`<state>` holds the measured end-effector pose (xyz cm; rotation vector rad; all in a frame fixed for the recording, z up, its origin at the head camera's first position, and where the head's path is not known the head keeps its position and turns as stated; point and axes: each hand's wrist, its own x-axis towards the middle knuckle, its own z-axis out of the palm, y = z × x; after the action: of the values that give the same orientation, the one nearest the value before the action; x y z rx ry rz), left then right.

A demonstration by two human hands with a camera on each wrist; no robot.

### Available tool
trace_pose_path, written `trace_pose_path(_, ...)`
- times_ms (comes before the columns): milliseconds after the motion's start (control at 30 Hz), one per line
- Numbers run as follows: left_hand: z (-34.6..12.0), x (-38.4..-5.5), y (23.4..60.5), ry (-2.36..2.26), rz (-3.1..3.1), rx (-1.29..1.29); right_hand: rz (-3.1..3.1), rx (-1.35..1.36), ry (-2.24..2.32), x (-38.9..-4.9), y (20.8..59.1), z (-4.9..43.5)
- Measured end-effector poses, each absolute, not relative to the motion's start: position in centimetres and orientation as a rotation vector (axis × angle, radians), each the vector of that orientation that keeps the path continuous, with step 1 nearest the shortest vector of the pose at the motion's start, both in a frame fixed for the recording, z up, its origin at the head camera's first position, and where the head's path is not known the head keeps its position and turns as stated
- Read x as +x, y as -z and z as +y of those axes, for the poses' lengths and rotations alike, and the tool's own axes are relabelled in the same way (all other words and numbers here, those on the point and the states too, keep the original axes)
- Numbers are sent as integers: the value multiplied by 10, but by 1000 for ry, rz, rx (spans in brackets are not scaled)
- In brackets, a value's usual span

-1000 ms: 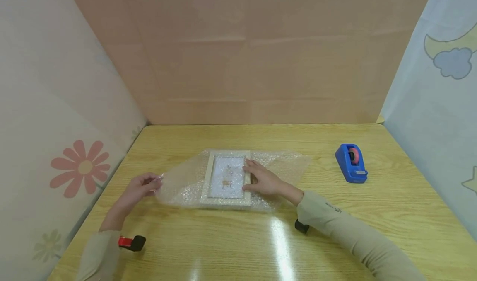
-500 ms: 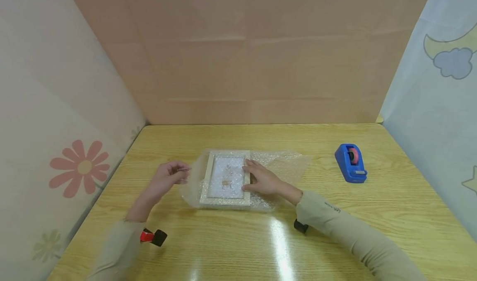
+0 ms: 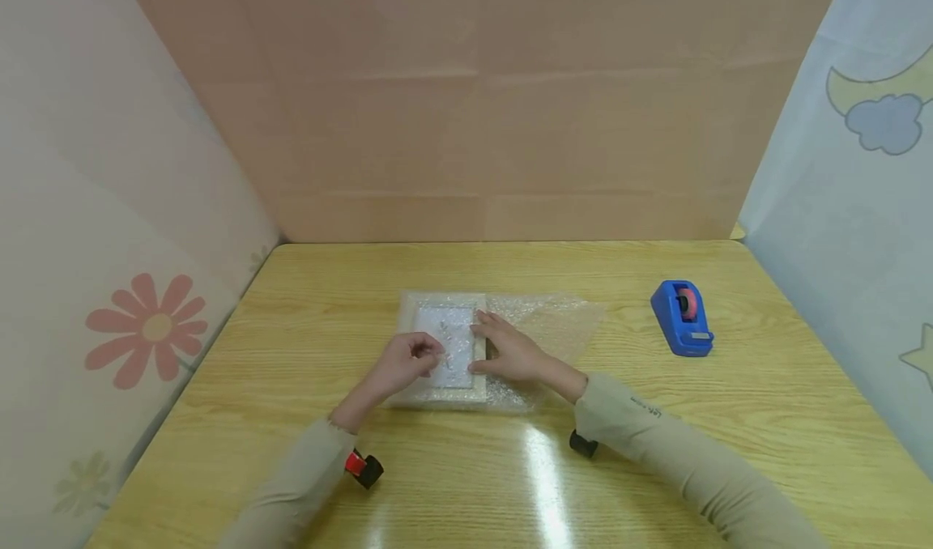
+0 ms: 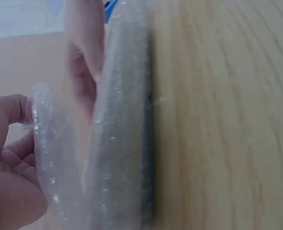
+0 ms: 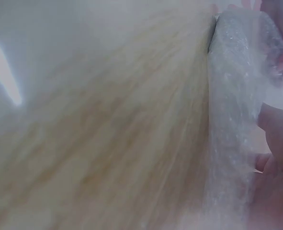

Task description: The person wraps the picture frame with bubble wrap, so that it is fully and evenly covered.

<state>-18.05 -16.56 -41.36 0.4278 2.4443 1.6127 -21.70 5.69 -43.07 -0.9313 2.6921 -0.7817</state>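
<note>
A white picture frame lies on a sheet of bubble wrap on the wooden table. My left hand pinches the left end of the sheet between thumb and fingers, holding this flap folded over the frame's face. In the left wrist view the flap rises from the frame's wrapped edge to the pinching fingers. My right hand rests on the frame's right border with thumb and fingers spread. The rest of the wrap extends flat to the right, partly beneath that hand.
A blue tape dispenser with a pink roll stands on the table at the right. A brown backdrop closes off the rear, and patterned panels flank both sides.
My left hand has moved rightward from the far left of the sheet, drawing the wrap's end up and over the frame. My right hand has stayed on the frame's right side.
</note>
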Motion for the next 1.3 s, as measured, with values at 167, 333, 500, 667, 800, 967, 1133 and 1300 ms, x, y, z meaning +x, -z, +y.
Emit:
trace_pose_path(167, -158, -182, 422, -1559, 2493, 405, 2696, -916, 774, -217, 432, 56)
trace_pose_path(333, -155, -188, 437, -1453, 2596, 418, 2700, -914, 778, -218, 431, 56)
trace_pose_path(500, -151, -188, 438, -1369, 2667, 476, 2701, -905, 784, -217, 430, 56)
trace_pose_path(667, -146, -185, 437, -1316, 2673, 433, 2702, -901, 786, -216, 431, 56)
trace_pose_path(800, -145, -183, 436, -1288, 2675, 415, 2710, -904, 772, -216, 431, 55)
trace_pose_path(967, -147, -182, 437, -1265, 2677, 442, 2707, -909, 772, -216, 431, 55)
trace_pose_path(1133, -149, -182, 436, -1253, 2653, 466, 2708, -910, 771, -216, 431, 56)
trace_pose_path(1300, -150, -182, 434, -1236, 2669, 512, 2697, -908, 785, -216, 431, 56)
